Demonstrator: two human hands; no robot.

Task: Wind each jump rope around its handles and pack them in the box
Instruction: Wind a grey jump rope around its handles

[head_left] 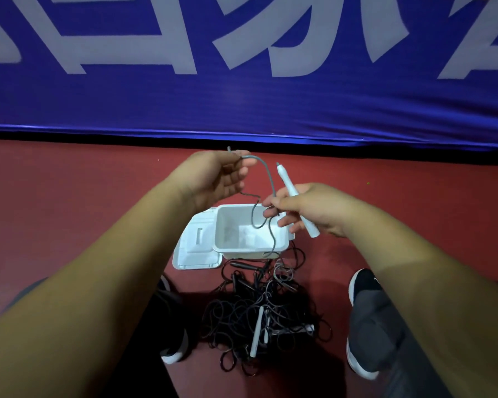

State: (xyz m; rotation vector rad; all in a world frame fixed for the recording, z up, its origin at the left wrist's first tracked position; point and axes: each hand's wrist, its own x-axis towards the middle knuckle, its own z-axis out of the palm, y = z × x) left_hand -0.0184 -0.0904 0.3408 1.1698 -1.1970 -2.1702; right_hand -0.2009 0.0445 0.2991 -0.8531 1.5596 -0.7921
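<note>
While grey rope dangles over the open box, left hand pinches it, right hand grips its handle.

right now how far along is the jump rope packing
Done: the box is open with its lid beside it, but no wound rope shows inside. In hand: the right hand grips a white handle and the left hand pinches a grey rope, not yet wound. Left: the tangled pile on the floor, so nearly everything.
</note>
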